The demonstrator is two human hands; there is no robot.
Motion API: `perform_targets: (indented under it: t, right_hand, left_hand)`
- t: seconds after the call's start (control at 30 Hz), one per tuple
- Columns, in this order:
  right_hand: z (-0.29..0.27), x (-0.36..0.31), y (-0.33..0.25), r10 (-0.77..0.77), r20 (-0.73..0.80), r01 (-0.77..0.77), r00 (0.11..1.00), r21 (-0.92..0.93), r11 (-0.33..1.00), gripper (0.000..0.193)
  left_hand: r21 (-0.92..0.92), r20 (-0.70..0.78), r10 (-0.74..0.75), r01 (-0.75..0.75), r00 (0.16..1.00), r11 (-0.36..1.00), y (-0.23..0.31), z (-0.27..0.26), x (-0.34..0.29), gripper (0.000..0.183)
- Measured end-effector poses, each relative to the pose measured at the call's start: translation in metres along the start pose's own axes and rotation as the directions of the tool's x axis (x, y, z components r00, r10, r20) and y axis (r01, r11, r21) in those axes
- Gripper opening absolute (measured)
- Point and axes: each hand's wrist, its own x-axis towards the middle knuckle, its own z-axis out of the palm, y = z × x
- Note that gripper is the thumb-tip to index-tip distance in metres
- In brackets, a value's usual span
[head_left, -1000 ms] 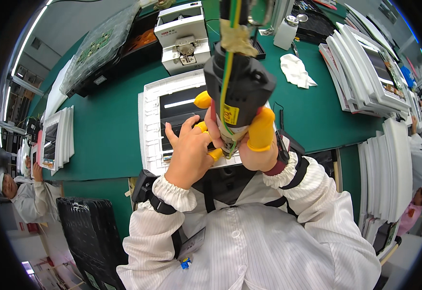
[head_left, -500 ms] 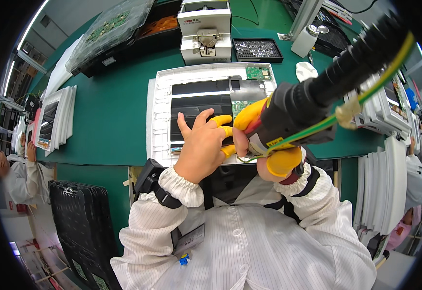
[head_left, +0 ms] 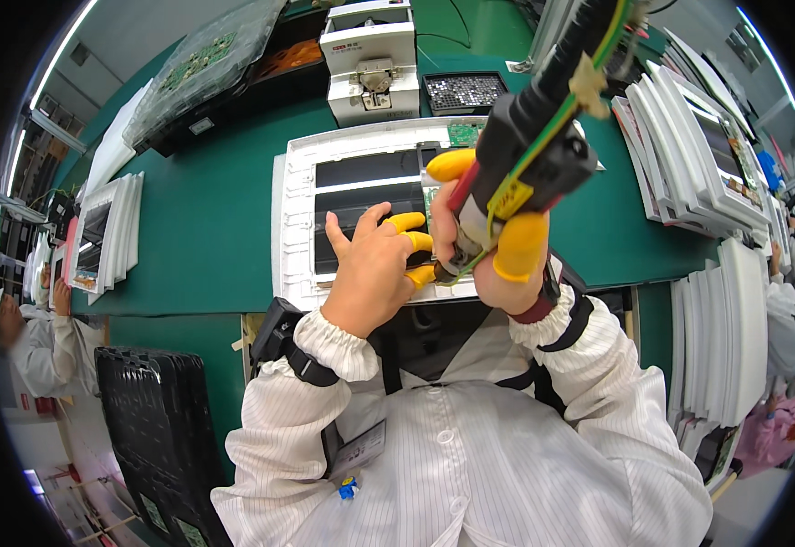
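A white plastic housing with dark panels inside lies at the table's near edge. Over its lower part rests my left hand, its fingers spread, with yellow finger cots on several of them. My right hand, also in yellow cots, is wrapped round a black electric screwdriver with a thick cable and a green-yellow wire. The tool's lower end points down beside my left hand's capped fingertips; its exact contact is hidden. A green circuit board sits at the housing's far right corner.
Beyond the housing stand a white screw feeder and a black tray of small parts. Stacked white panels stand at left and right. Black trays are at lower left. Another person is at far left.
My right hand has shifted slightly left, and the screwdriver stands steeper, its cable end swung left. My left hand stays on the housing. The whole view has shifted a little.
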Motion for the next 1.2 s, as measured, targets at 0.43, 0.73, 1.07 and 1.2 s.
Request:
perform_targets:
  t: [0.43,0.73,1.07,1.2]
  right_hand:
    - [-0.022,0.01,-0.04,0.026,-0.14,-0.001,0.99,0.177,0.984,0.104]
    - [-0.002,0.004,-0.01,0.144,-0.044,-0.122,0.989,0.33,0.936,0.098]
    - [-0.007,-0.002,0.0,0.127,-0.009,-0.118,0.992,0.307,0.945,0.107]
    - [-0.005,-0.005,0.0,0.12,-0.029,-0.104,0.992,0.329,0.939,0.108]
  left_hand:
    - [-0.043,0.0,-0.026,0.026,1.0,0.999,0.007,-0.003,0.001,0.03]
    - [-0.02,-0.011,-0.021,0.021,1.0,1.0,0.002,-0.001,0.0,0.025]
    - [-0.07,-0.072,0.02,-0.025,0.997,0.997,-0.006,0.006,0.0,0.022]
    - [-0.068,-0.066,0.02,-0.025,0.998,0.997,-0.006,0.008,0.0,0.021]
